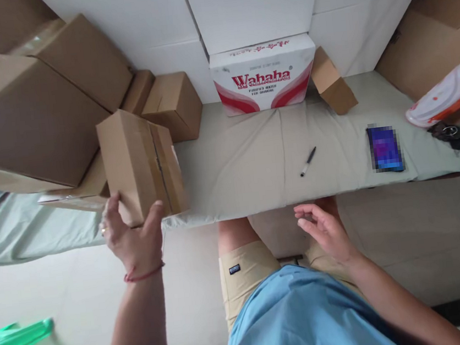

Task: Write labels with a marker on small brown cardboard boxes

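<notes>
My left hand (132, 228) grips the near end of a taped brown cardboard box (142, 166), thumb on its right side and fingers on its left. The box stands tilted at the left part of the cloth-covered table (246, 165), close to other cartons. My right hand (323, 228) hovers over my lap before the table's front edge, fingers apart and a little curled, with nothing in it. A black and white pen (308, 162) lies on the cloth beyond that hand.
Large cartons (32, 117) and a smaller box (175, 107) fill the left. At the back stands a Wahaba water carton (265, 80), with a small open box (332, 83) beside it. A phone (385, 148), keys (452, 133) and an orange-white roll (448, 86) lie right.
</notes>
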`<state>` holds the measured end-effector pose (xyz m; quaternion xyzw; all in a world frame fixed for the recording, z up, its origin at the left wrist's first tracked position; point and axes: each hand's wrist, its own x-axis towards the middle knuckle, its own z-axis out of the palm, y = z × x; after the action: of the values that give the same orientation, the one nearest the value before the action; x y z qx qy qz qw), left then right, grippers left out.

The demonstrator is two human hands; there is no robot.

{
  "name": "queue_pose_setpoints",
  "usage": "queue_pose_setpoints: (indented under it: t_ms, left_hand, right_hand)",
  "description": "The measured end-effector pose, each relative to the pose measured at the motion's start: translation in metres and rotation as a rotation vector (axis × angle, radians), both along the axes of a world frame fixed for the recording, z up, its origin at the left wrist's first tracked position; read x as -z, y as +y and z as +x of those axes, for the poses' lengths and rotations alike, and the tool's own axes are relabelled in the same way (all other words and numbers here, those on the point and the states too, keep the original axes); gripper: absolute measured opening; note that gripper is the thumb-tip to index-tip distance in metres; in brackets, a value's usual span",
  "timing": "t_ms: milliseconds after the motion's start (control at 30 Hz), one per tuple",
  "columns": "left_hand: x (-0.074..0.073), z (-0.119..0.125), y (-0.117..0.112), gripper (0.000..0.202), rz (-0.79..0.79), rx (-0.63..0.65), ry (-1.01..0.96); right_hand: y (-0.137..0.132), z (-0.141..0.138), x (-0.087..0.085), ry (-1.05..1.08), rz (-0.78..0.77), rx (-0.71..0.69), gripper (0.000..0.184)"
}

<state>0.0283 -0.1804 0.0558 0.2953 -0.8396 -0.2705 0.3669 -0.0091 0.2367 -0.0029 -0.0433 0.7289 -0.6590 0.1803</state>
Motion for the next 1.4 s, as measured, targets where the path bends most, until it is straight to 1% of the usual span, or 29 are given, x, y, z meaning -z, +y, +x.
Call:
queue_pose_setpoints:
  t_ms: [33, 67, 100, 167, 200, 267, 333, 400, 433, 467, 500, 567, 633, 667, 700, 767, 833, 867, 967, 1033, 1133, 1167, 1200, 1233, 1267, 1300, 1333, 1400]
  left_hand:
    - [-0.002, -0.008, -0.009, 0.075, -0.058, -0.028, -0.019]
    - [-0.003, -0.017, -0.015, 0.070, -0.081, -0.034, -0.040]
    - [-0.003, -0.026, -0.018, 0.066, -0.104, -0.047, -0.050]
    - [0.000, -0.042, -0.020, 0.060, -0.114, -0.034, -0.073]
    - [0.002, -0.048, -0.020, 0.061, -0.133, -0.037, -0.075]
    - [0.007, -0.056, -0.019, 0.068, -0.211, -0.023, -0.077]
    - [0.015, -0.056, -0.017, 0.081, -0.319, 0.015, -0.063]
    - [0.028, -0.050, -0.010, 0.090, -0.419, 0.013, -0.018]
    - [0.036, -0.047, -0.004, 0.089, -0.452, 0.012, 0.000]
    - [0.045, -0.043, 0.002, 0.083, -0.464, 0.012, 0.014]
    - [0.054, -0.040, 0.010, 0.072, -0.447, 0.033, 0.010]
    - [0.070, -0.035, 0.024, 0.041, -0.336, 0.122, -0.065]
    - [0.082, -0.035, 0.034, 0.015, -0.205, 0.209, -0.162]
    - [0.085, -0.037, 0.036, 0.008, -0.157, 0.237, -0.201]
    - [0.087, -0.040, 0.037, 0.008, -0.126, 0.259, -0.231]
    - [0.090, -0.048, 0.036, 0.012, -0.103, 0.288, -0.268]
    - [0.091, -0.058, 0.035, 0.014, -0.079, 0.309, -0.304]
    - [0.092, -0.062, 0.035, 0.015, -0.069, 0.315, -0.320]
    - [0.095, -0.070, 0.041, 0.016, -0.046, 0.302, -0.347]
    - [0.095, -0.071, 0.046, 0.014, -0.024, 0.281, -0.345]
    - [0.093, -0.070, 0.049, 0.012, 0.047, 0.263, -0.317]
    - [0.091, -0.069, 0.049, 0.012, 0.080, 0.259, -0.300]
    - [0.089, -0.069, 0.049, 0.011, 0.117, 0.254, -0.279]
    - [0.087, -0.068, 0.050, 0.010, 0.159, 0.248, -0.254]
    - [0.085, -0.066, 0.053, 0.009, 0.204, 0.243, -0.226]
    - [0.083, -0.063, 0.059, 0.007, 0.254, 0.243, -0.199]
    - [0.081, -0.059, 0.066, 0.008, 0.311, 0.256, -0.174]
    - [0.077, -0.047, 0.089, 0.019, 0.443, 0.328, -0.148]
  right_hand:
    - [0.004, 0.000, 0.002, -0.002, 0.021, 0.014, 0.047]
    - [0.007, 0.001, 0.005, -0.003, 0.043, 0.024, 0.048]
    - [0.011, 0.002, 0.007, -0.003, 0.064, 0.026, 0.048]
    - [0.019, 0.001, 0.009, 0.013, 0.098, 0.031, 0.047]
    - [0.024, -0.004, 0.009, 0.037, 0.118, 0.050, 0.046]
    - [0.037, -0.024, 0.004, 0.137, 0.190, 0.149, 0.046]
    - [0.053, -0.061, -0.006, 0.303, 0.303, 0.302, 0.053]
    - [0.067, -0.114, -0.022, 0.482, 0.413, 0.433, 0.070]
    - [0.071, -0.143, -0.031, 0.557, 0.472, 0.481, 0.082]
    - [0.074, -0.173, -0.040, 0.612, 0.530, 0.516, 0.094]
    - [0.074, -0.202, -0.049, 0.652, 0.581, 0.530, 0.103]
    - [0.067, -0.254, -0.064, 0.682, 0.669, 0.482, 0.120]
    - [0.053, -0.295, -0.074, 0.666, 0.723, 0.438, 0.136]
    - [0.046, -0.311, -0.076, 0.673, 0.733, 0.418, 0.141]
    - [0.040, -0.324, -0.077, 0.687, 0.738, 0.407, 0.144]
    - [0.031, -0.344, -0.076, 0.739, 0.748, 0.395, 0.143]
    - [0.031, -0.358, -0.072, 0.757, 0.780, 0.393, 0.134]
    - [0.034, -0.362, -0.069, 0.754, 0.789, 0.398, 0.125]
    - [0.050, -0.366, -0.063, 0.741, 0.741, 0.478, 0.087]
    - [0.066, -0.359, -0.063, 0.746, 0.659, 0.580, 0.072]
    - [0.089, -0.331, -0.067, 0.735, 0.545, 0.788, 0.062]
    - [0.094, -0.317, -0.068, 0.693, 0.461, 0.840, 0.057]
    - [0.098, -0.301, -0.067, 0.622, 0.350, 0.860, 0.052]
    - [0.099, -0.282, -0.065, 0.533, 0.229, 0.845, 0.048]
    - [0.098, -0.261, -0.061, 0.419, 0.096, 0.786, 0.045]
    - [0.096, -0.239, -0.056, 0.320, 0.007, 0.710, 0.044]
    - [0.091, -0.216, -0.050, 0.240, -0.047, 0.632, 0.044]
    - [0.077, -0.170, -0.036, 0.072, -0.133, 0.489, 0.045]
